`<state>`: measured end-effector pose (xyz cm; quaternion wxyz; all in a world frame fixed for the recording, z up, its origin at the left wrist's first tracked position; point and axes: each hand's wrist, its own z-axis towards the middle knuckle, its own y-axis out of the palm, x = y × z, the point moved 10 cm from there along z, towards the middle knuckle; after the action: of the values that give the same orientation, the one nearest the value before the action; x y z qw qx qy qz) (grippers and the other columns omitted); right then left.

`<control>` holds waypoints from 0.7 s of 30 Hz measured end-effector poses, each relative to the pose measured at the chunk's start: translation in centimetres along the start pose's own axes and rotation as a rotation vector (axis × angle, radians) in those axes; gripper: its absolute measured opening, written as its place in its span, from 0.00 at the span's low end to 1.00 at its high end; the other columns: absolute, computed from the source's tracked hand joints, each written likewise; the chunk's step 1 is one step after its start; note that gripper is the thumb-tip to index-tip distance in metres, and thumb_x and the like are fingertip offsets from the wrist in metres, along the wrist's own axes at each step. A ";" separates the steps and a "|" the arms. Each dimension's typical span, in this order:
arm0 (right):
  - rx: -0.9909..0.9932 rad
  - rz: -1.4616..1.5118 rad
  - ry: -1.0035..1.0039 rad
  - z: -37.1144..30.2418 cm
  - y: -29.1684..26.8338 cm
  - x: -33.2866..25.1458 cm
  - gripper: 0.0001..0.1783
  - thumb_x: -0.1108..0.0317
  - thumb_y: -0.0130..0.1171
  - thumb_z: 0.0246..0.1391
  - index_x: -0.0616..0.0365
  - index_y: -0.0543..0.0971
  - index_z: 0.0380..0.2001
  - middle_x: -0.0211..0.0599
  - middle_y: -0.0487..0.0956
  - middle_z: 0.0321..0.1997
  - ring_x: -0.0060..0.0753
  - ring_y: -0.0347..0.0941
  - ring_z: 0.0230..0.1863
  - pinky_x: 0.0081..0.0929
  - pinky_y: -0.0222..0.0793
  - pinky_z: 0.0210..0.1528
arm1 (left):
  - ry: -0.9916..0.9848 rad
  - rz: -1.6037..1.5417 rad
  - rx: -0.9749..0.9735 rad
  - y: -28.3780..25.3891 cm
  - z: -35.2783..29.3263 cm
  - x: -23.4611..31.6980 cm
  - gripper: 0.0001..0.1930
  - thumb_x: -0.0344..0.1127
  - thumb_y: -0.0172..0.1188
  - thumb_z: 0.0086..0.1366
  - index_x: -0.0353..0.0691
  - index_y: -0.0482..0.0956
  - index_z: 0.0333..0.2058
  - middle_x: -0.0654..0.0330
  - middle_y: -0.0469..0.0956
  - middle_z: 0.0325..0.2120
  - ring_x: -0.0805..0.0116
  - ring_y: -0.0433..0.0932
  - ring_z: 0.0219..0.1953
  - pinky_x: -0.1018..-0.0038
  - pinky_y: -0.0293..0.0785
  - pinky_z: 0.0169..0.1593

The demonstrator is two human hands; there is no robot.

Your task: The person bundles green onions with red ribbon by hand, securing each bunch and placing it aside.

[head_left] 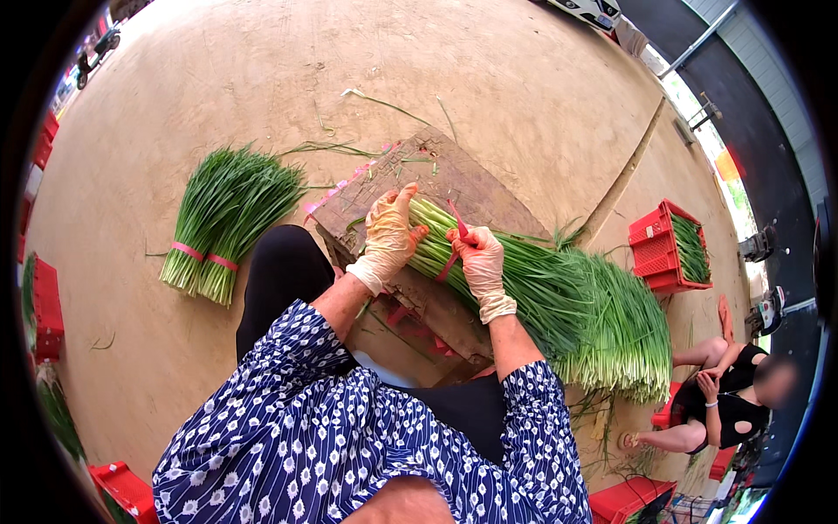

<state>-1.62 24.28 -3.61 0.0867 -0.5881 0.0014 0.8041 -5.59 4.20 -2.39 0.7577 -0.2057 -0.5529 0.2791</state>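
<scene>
Both my hands wear thin beige gloves. My left hand (388, 234) grips the pale stem end of a bunch of long green chives (524, 275) lying across a worn wooden board (454, 179). My right hand (478, 262) rests on the same bunch and pinches a red tie band (453, 249) that runs around the stems. The leafy part of the bunch merges into a larger heap of chives (620, 332) at my right.
Two tied chive bundles (223, 223) with pink bands lie on the concrete floor at my left. A red crate (668, 249) with greens stands at the right. Another person (729, 397) sits low at the far right. More red crates line the left edge and the bottom.
</scene>
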 end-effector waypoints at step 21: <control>0.004 -0.177 -0.134 -0.2 0.5 -1.2 0.13 0.83 0.69 0.43 0.60 0.73 0.22 0.38 0.78 0.27 0.34 0.75 0.32 0.30 0.73 0.36 | 0.281 0.310 -0.202 2.5 3.6 3.7 0.10 0.41 0.71 0.46 0.47 0.86 0.29 0.60 0.79 0.37 0.54 0.72 0.50 0.59 0.66 0.54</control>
<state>-1.15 23.61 -2.56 0.1586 -0.5308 -0.0550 0.8307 -8.60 8.47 -0.16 0.7510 -0.3998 -0.4287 0.3041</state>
